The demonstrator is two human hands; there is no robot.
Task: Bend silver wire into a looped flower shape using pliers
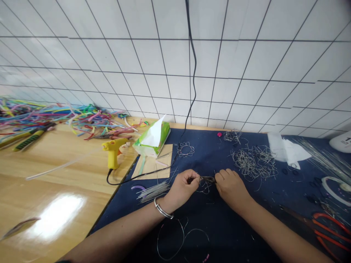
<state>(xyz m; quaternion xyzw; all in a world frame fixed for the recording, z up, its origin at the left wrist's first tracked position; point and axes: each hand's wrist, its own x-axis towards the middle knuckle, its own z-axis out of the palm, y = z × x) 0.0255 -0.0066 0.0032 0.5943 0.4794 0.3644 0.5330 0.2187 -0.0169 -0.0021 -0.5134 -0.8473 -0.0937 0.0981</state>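
Note:
Over a dark blue mat (pixel 219 226), my left hand (pixel 182 188) and my right hand (pixel 231 186) are both closed in pinches on a small dark tool (pixel 204 179) held between them. A thin silver wire shape (pixel 203 188) hangs just under the tool. Which hand grips the tool and which the wire is too small to tell. A silver bangle (pixel 162 210) circles my left wrist. A bundle of straight silver wires (pixel 153 190) lies just left of my left hand.
A yellow glue gun (pixel 113 153), a green tissue pack (pixel 153 137) and a wire flower (pixel 185 149) lie behind the hands. Tangled wire (pixel 253 160) sits to the right, red-handled pliers (pixel 330 228) at lower right, coloured tubes (pixel 55 117) on the wooden table (pixel 55 182) to the left.

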